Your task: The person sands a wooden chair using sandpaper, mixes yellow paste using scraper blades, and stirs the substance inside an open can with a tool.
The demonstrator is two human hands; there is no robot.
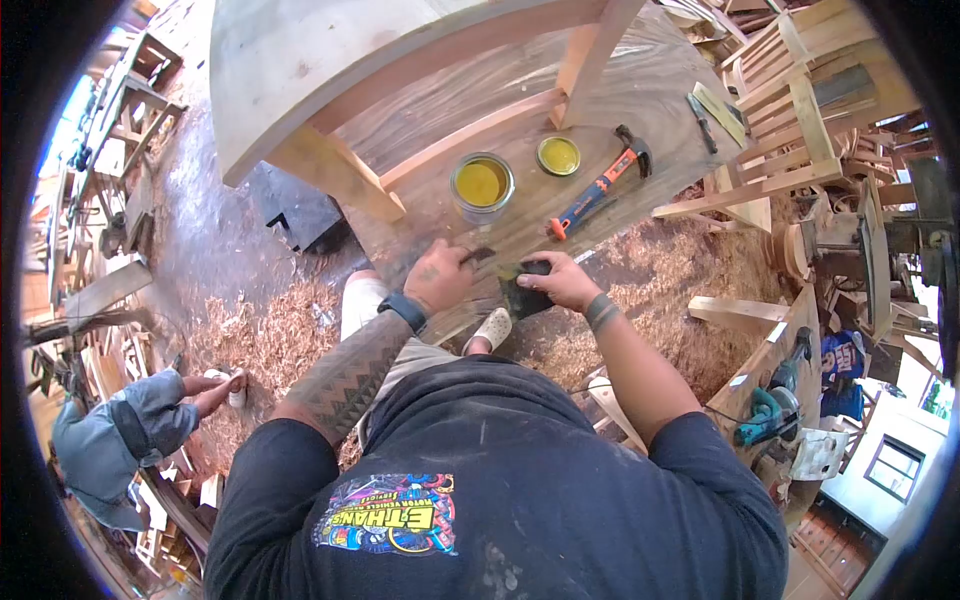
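My left hand (440,275), with a dark watch at the wrist, pinches a small dark piece (481,255) over the wooden board's near edge. To its right, my right hand (566,282) grips a flat black piece (528,292) with a yellowish smear on its edge. Just beyond my hands stands an open can of yellow paste (481,182) on the board (430,238). The can's lid (558,155), also coated yellow inside, lies right of it. A hammer (598,190) with an orange and blue handle lies further right.
A wooden table frame (340,160) stands over the far side of the board. A dark tool (702,122) and wood strip lie at the right. Shavings (270,335) cover the floor. Another person (140,420) is at the left. A teal power tool (765,415) sits at the right.
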